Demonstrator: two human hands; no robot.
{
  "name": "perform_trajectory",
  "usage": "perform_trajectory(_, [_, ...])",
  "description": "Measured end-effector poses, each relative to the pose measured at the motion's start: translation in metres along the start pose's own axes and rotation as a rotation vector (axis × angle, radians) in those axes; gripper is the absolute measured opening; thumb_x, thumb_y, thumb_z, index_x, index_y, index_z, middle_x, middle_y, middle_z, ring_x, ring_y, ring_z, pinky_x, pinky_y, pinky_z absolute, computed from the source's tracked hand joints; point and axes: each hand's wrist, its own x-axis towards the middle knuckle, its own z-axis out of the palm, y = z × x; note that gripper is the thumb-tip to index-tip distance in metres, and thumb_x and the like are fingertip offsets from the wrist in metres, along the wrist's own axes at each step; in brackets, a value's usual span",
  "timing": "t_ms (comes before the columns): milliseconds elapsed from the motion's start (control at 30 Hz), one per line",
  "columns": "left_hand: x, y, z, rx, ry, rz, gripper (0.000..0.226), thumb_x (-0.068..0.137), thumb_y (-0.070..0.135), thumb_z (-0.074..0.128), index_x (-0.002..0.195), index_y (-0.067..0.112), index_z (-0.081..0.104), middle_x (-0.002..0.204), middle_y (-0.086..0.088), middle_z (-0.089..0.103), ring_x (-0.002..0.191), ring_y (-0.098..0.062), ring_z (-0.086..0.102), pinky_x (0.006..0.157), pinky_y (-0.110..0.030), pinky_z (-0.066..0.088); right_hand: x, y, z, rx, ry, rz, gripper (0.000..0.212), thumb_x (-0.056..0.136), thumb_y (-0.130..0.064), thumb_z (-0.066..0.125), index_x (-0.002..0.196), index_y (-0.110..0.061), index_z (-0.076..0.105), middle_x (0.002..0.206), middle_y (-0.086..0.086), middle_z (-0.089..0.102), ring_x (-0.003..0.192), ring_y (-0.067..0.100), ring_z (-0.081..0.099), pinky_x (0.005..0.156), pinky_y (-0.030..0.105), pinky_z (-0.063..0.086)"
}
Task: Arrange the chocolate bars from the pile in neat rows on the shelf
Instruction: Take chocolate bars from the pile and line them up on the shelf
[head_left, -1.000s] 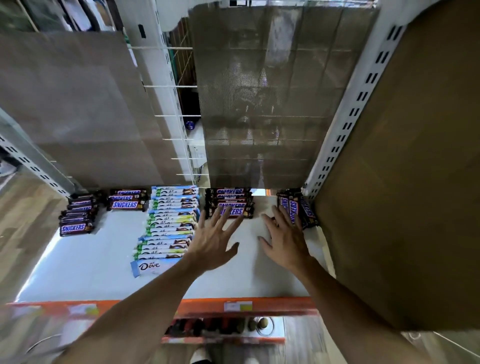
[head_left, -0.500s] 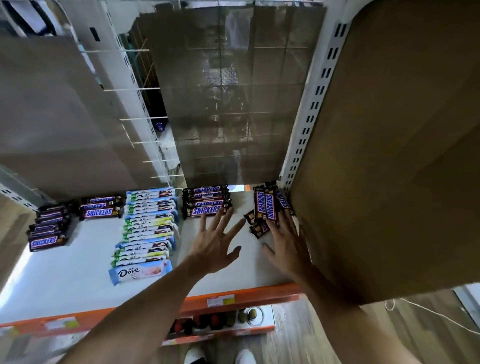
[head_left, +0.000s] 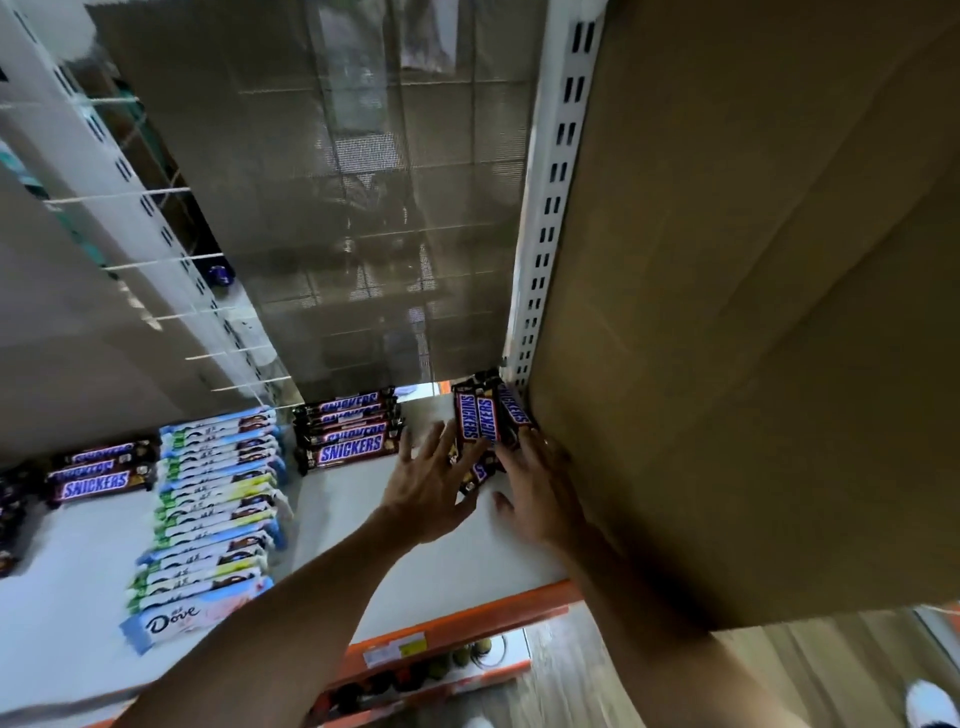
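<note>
Flanking the Snickers pile (head_left: 485, 422) in the shelf's (head_left: 467, 564) right rear corner, the left grip (head_left: 431, 486) and right grip (head_left: 540, 491) both lie spread, fingertips touching it. Three bars show on top of the pile. One Snickers row (head_left: 349, 434) sits just left, then one Dove row (head_left: 215, 501).

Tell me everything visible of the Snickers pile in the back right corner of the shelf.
The Snickers pile is a loose heap in glossy brown wrappers with blue lettering. Three top bars lie side by side, pointing backward; others below stick out askew. It sits on the white shelf beside the cardboard box; the left hand and right hand touch its near end.
</note>
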Motion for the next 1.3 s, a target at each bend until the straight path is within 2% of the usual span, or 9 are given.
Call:
perform_trajectory(300, [0.013,-0.001,0.004,0.007,-0.113,-0.057,0.075,0.086,0.07,0.012,0.152,0.038,-0.004,0.157,-0.013,0.021,0.143,-0.041,0.013,0.111,-0.066,0.009,0.006,-0.003,0.005,0.124,0.014,-0.021,0.065,0.083,-0.03,0.063,0.142,-0.029,0.036,0.152,0.011,0.026,0.14,0.034,0.023,0.106,0.052,0.036])
perform_trajectory(400, [0.013,-0.002,0.004,-0.001,-0.12,-0.048,0.072,0.092,0.064,0.027,0.152,0.036,-0.001,0.157,-0.01,0.021,0.144,-0.038,0.014,0.111,-0.066,0.01,0.006,-0.002,0.001,0.103,0.038,-0.05,0.059,0.086,-0.027,0.06,0.141,-0.028,0.039,0.151,0.01,0.029,0.141,0.032,0.022,0.108,0.05,0.034])
perform_trajectory(567, [0.007,0.002,-0.005,-0.022,-0.115,-0.027,0.088,0.075,0.068,-0.001,0.152,0.03,0.015,0.153,-0.011,0.03,0.142,-0.036,0.02,0.11,-0.065,0.011,0.002,-0.005,0.002,0.144,0.068,-0.071,0.05,0.083,-0.025,0.057,0.133,-0.022,0.049,0.133,0.012,0.048,0.133,0.035,0.034,0.102,0.052,0.039])
perform_trajectory(667, [-0.002,0.003,-0.007,-0.031,-0.097,-0.028,0.074,0.085,0.061,0.019,0.151,0.028,0.022,0.15,-0.013,0.037,0.139,-0.038,0.028,0.109,-0.065,0.016,-0.002,-0.008,0.001,0.158,0.057,-0.046,0.042,0.085,-0.027,0.056,0.126,-0.02,0.053,0.128,0.013,0.053,0.13,0.035,0.037,0.101,0.051,0.04])
perform_trajectory(800, [-0.015,0.0,-0.001,-0.015,-0.013,0.025,0.071,0.078,0.05,0.053,0.141,0.026,0.033,0.122,-0.013,0.063,0.115,-0.036,0.056,0.095,-0.065,0.041,-0.005,-0.016,-0.005,0.133,0.045,-0.031,0.032,0.086,-0.026,0.057,0.117,-0.018,0.057,0.122,0.015,0.056,0.126,0.035,0.041,0.1,0.048,0.039])
perform_trajectory(900, [-0.026,-0.001,-0.005,-0.03,0.0,0.023,0.069,0.074,0.048,0.058,0.136,0.027,0.037,0.107,-0.011,0.069,0.104,-0.034,0.062,0.088,-0.063,0.046,-0.013,-0.019,-0.008,0.142,0.003,-0.04,0.034,0.087,-0.023,0.055,0.12,-0.017,0.056,0.127,0.016,0.054,0.126,0.034,0.04,0.1,0.047,0.039])
perform_trajectory(1000, [-0.04,0.0,-0.004,0.005,-0.042,0.01,0.062,0.074,0.047,0.058,0.132,0.026,0.049,0.096,-0.008,0.07,0.097,-0.032,0.064,0.083,-0.059,0.049,-0.024,-0.022,-0.012,0.104,-0.013,-0.071,0.038,0.077,-0.014,0.064,0.115,-0.013,0.061,0.111,0.018,0.061,0.113,0.037,0.051,0.089,0.047,0.044])
perform_trajectory(1067, [-0.051,0.0,-0.003,0.002,-0.095,0.003,0.055,0.079,0.045,0.052,0.13,0.024,0.055,0.104,-0.01,0.068,0.103,-0.032,0.061,0.09,-0.06,0.043,-0.029,-0.024,-0.012,0.053,-0.003,-0.06,0.037,0.067,-0.011,0.073,0.103,-0.014,0.067,0.094,0.015,0.065,0.098,0.036,0.059,0.077,0.043,0.049])
perform_trajectory(1300, [-0.079,0.006,-0.001,-0.006,-0.125,-0.05,0.046,0.08,0.04,0.054,0.124,0.025,0.06,0.112,-0.009,0.065,0.104,-0.031,0.061,0.091,-0.058,0.042,-0.049,-0.031,-0.011,-0.034,-0.002,0.011,0.032,0.066,-0.014,0.077,0.097,-0.02,0.069,0.078,0.011,0.063,0.083,0.033,0.061,0.068,0.044,0.052])
